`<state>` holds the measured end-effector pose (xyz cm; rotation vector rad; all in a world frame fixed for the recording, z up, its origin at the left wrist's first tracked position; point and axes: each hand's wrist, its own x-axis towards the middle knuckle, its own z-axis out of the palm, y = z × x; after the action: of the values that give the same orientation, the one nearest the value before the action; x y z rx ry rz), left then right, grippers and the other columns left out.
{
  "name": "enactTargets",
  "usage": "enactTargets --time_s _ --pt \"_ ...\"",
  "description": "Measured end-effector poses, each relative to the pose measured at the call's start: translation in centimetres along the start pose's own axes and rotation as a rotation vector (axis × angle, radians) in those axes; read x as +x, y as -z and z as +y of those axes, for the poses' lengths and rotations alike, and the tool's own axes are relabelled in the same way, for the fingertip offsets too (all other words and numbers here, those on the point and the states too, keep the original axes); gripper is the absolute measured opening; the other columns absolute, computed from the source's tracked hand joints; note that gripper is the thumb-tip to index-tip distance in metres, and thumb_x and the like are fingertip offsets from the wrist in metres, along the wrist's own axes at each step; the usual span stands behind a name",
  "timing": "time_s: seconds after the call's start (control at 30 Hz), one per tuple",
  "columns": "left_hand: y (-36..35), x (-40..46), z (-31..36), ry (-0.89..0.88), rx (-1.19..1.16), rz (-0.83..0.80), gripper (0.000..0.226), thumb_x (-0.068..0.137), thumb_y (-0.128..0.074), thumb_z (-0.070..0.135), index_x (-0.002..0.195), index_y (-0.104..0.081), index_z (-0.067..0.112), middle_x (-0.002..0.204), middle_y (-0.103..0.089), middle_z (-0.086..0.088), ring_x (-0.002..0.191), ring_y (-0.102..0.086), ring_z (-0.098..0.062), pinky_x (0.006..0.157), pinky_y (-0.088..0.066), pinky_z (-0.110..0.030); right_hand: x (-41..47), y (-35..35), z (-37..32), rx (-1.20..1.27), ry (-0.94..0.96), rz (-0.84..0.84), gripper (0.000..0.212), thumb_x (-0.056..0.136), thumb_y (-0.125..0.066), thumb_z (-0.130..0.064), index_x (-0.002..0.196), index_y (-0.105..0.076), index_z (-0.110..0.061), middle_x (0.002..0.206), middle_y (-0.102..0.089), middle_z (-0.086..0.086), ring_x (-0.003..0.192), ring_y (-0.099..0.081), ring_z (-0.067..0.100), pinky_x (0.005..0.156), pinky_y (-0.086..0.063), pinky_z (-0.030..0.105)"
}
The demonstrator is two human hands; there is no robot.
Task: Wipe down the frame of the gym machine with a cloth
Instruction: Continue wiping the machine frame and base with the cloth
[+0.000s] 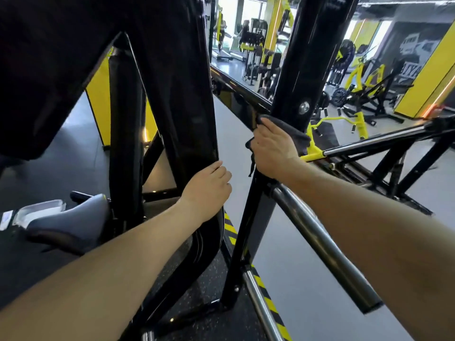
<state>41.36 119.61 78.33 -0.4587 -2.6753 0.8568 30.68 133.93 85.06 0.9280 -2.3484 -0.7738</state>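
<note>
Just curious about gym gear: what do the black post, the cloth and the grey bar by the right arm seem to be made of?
Post: probably steel with glossy black paint or powder coat; it mirrors the lights, and a bolt head shows.
Cloth, gripped by the right hand: soft dark grey fabric, maybe microfibre; it folds limply and looks matte.
Bar: bare metal, brushed or chromed, with a dull streaky sheen.

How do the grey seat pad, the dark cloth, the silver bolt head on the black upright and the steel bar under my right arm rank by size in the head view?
1. steel bar, though nearness inflates it
2. grey seat pad
3. dark cloth, partly hidden by the right hand
4. silver bolt head
</note>
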Motion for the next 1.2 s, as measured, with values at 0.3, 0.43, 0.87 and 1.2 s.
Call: enactTargets --time_s 0.3,0.43,0.87,1.2 --pt "-7.1 -2.1 4.8 -0.057 -0.066 0.126 0.025 0.078 -0.054 0.017 0.09 -0.075 0.015 0.104 -0.068 -0.003 0.107 -0.061 -0.024 0.109 -0.024 -0.036 -0.6 -6.6 -8.6 -0.221 -0.006 -0.267 0.042 0.099 -0.027 -0.027 0.124 -0.058 -0.013 0.13 -0.051 0.012 0.127 -0.039 0.027 0.118 -0.008 0.042" --pt "-10.3 -3.1 7.9 -0.093 -0.089 0.03 0.026 0.08 -0.062 0.029 0.101 -0.074 0.021 0.113 -0.067 0.001 0.114 -0.059 -0.019 0.11 -0.034 -0.034 -1.2 -8.9 -10.8 -0.289 0.061 -0.252 0.038 0.099 -0.03 -0.027 0.111 -0.065 -0.021 0.116 -0.059 0.006 0.114 -0.047 0.025 0.112 -0.02 0.043" --pt "-22.0 -4.5 18.3 -0.237 -0.095 -0.062 0.033 0.084 -0.041 0.015 0.093 -0.073 0.012 0.101 -0.068 -0.007 0.101 -0.062 -0.024 0.106 -0.041 -0.036 -7.6 -23.8 -21.6 0.016 0.04 -0.125 0.041 0.093 -0.028 -0.018 0.122 -0.056 -0.017 0.127 -0.049 -0.002 0.132 -0.036 0.014 0.119 0.0 0.031" --pt "-33.6 -7.6 28.7 -0.15 -0.193 -0.21 0.034 0.099 -0.031 0.012 0.13 -0.044 0.008 0.126 -0.044 -0.01 0.12 -0.039 -0.028 0.113 -0.019 -0.037 -10.6 -32.7 -31.2 0.077 0.019 -0.235 0.058 0.081 -0.018 -0.013 0.105 -0.07 -0.011 0.108 -0.063 -0.002 0.118 -0.053 0.011 0.119 -0.012 0.033"
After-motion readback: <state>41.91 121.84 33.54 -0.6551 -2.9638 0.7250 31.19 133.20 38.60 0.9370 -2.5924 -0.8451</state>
